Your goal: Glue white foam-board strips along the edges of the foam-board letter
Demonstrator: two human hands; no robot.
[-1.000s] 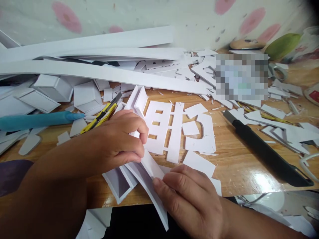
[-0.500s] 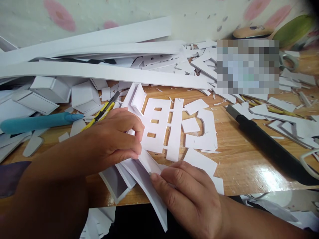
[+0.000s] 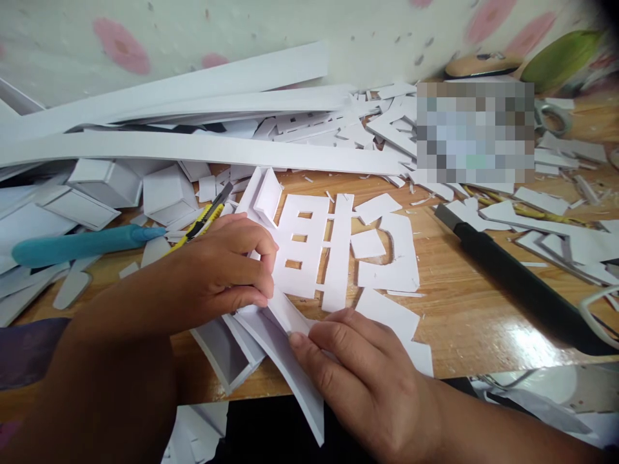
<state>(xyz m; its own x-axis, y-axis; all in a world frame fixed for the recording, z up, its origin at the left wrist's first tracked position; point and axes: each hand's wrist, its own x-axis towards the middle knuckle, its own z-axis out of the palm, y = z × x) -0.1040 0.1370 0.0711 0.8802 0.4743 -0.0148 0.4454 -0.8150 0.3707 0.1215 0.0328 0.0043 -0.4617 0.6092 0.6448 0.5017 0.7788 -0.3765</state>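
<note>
My left hand [image 3: 220,274] is curled over a white foam-board piece [image 3: 309,251] with rectangular cut-outs, its fingers pinching the piece's left edge. My right hand [image 3: 360,380] presses its fingertips on a long white strip [image 3: 290,374] that runs from under the left hand toward the table's front edge. More white board pieces [image 3: 227,351] lie beneath both hands. A yellow-and-black utility knife [image 3: 206,216] lies just beyond my left hand.
White offcuts and long strips [image 3: 193,145] cover the back of the wooden table [image 3: 464,309]. A blue tube-like tool [image 3: 82,245] lies at the left, small white boxes [image 3: 164,190] behind it. A long black tool [image 3: 522,287] lies at the right, scissors [image 3: 551,119] farther back.
Both hands stay on the same white pieces. My right hand has crept slightly up along the strip toward the left hand; the view shifted a little.
</note>
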